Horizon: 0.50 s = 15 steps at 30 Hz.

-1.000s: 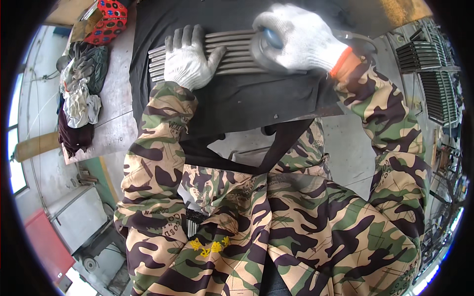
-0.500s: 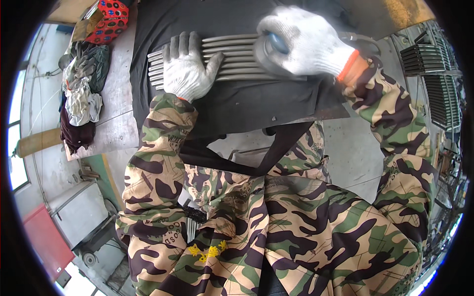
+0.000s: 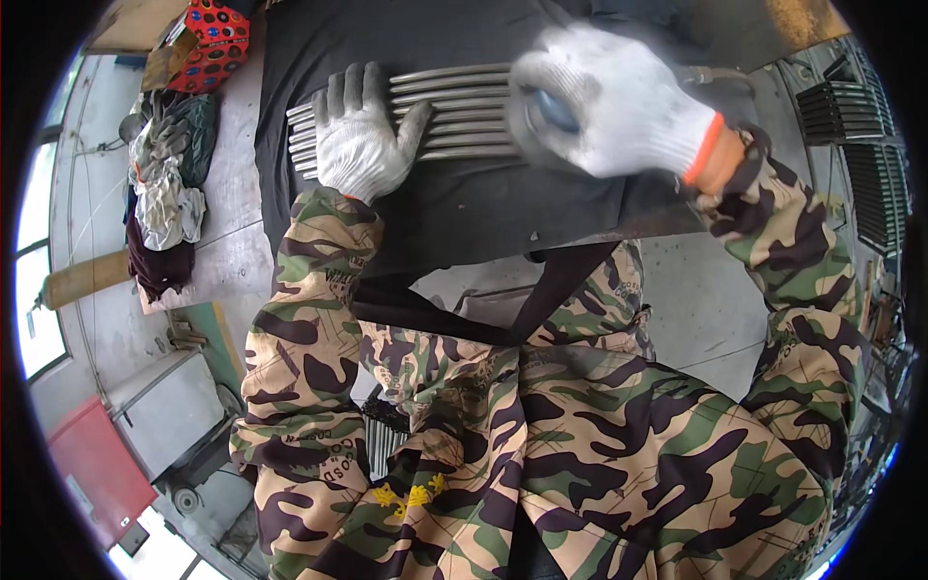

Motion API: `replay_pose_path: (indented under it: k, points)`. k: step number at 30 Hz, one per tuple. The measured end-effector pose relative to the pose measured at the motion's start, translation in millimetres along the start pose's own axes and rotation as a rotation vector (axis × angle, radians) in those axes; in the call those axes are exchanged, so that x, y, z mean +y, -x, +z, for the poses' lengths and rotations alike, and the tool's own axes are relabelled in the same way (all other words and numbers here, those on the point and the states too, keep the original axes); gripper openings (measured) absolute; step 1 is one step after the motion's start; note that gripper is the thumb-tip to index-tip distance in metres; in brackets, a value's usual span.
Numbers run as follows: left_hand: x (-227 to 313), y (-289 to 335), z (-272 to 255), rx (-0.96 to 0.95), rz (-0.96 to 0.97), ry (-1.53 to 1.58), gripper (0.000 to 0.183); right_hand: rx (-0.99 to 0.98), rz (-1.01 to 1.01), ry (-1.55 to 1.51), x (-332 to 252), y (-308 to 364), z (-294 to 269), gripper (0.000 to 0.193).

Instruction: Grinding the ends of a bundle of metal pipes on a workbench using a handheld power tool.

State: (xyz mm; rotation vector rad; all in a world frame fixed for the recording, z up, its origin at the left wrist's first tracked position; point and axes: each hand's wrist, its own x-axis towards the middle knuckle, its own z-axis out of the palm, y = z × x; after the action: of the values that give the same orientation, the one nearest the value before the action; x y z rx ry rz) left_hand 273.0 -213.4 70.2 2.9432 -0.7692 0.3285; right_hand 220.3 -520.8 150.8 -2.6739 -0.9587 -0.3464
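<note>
Nearest is the person's lap in camouflage clothing, with the dark mat draped over the bench edge just beyond it. On the mat lies a row of metal rods, packed side by side, their long axis running left to right across the person's front. The left hand, in a white glove, lies flat with fingers spread on the left end of the rods, pinning them rather than gripping. The right hand, also gloved, is curled around a small tool with a bluish round face (blurred, so its kind is unclear) and sits over the right part of the rods, so the free length of rod lies to its left, between the two hands. Further left, rags are heaped on the bench. Since half a second ago the right hand has shifted slightly; the left has stayed put.
</note>
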Motion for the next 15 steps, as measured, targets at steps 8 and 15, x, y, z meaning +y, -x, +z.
replay_pose_path:
  k: [8,15]
  points:
    - [3,18,4,0.123,0.067,0.07,0.078,-0.022,0.062,0.073,8,-19,2,0.025]
    - [-13,7,7,0.074,0.076,0.047,0.077,-0.104,0.079,0.07,8,-45,-11,0.02]
